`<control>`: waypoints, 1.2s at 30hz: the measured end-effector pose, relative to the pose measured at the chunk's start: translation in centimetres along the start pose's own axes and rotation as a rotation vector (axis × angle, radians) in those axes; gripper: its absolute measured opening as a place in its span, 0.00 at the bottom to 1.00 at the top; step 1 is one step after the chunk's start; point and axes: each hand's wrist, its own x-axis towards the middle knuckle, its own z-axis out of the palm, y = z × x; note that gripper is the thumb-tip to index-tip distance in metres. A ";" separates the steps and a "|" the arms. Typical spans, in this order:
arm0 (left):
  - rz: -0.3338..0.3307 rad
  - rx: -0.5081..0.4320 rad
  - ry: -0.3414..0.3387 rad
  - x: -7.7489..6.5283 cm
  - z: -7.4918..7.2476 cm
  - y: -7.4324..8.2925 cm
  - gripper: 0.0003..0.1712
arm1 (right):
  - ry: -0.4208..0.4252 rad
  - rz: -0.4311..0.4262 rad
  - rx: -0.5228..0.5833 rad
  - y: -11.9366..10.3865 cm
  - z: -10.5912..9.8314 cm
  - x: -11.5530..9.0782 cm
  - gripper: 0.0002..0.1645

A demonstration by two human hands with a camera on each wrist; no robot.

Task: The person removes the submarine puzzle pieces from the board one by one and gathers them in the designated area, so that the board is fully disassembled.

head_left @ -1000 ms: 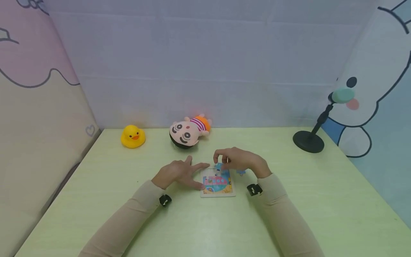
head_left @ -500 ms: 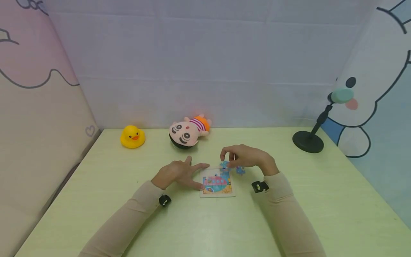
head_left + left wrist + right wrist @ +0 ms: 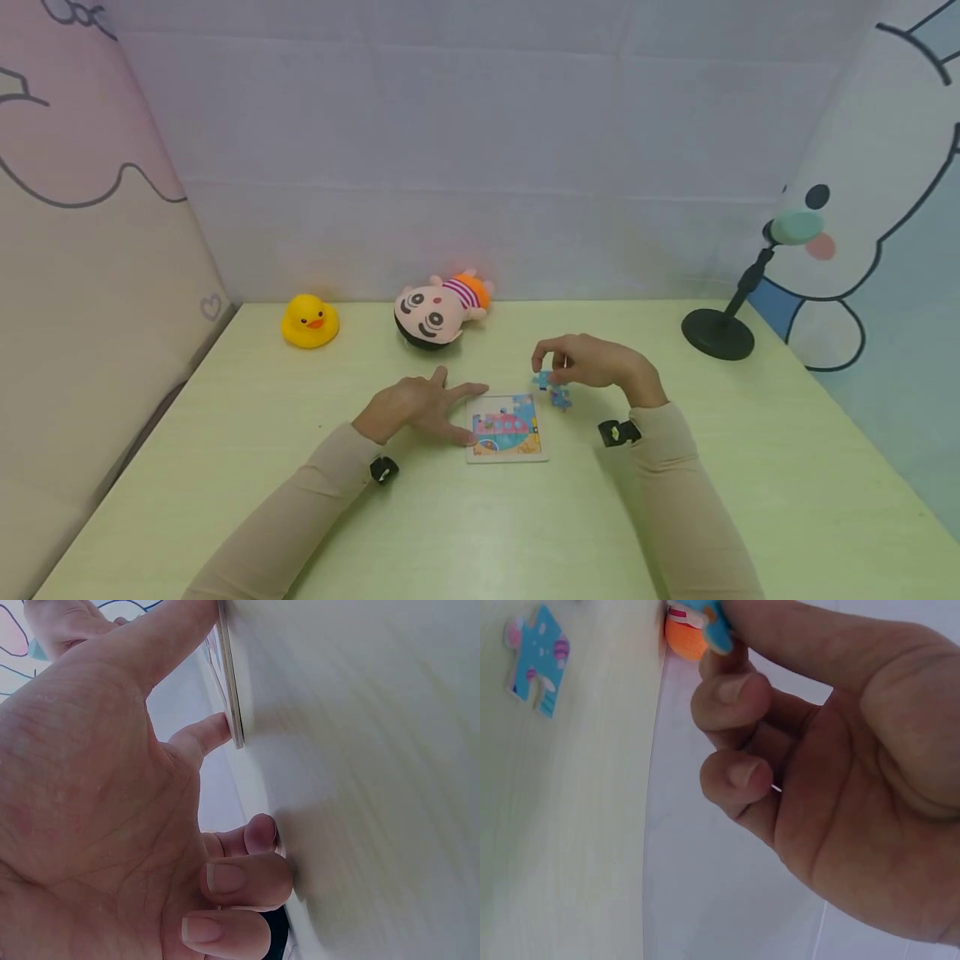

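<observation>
Piece (image 3: 542, 380) pinched by the right hand (image 3: 591, 362), one o'clock of the board (image 3: 517, 457), could drop if that half-hidden hold slackens; left hand (image 3: 416, 406) grips nothing.

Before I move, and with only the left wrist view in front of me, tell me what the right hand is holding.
Observer: The right hand pinches a blue puzzle piece.
Operator: Report any other loose piece.
Observer: One loose piece lies on the table, just past the right edge of the puzzle board in the head view.
Operator: I get mostly that board's edge. Describe its face.
Observer: Colourful picture, largely pink and blue, covers the lower part; the upper left shows pale.
</observation>
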 end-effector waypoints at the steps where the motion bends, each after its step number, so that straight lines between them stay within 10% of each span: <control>1: 0.002 0.001 0.000 0.0 0.0 0.0 0.50 | -0.007 0.007 0.005 0.1 0.0 -0.1 0.09; 36: 0.007 -0.005 -0.001 -0.1 0.0 0.0 0.50 | -0.083 0.114 0.069 3.7 -0.8 -2.2 0.12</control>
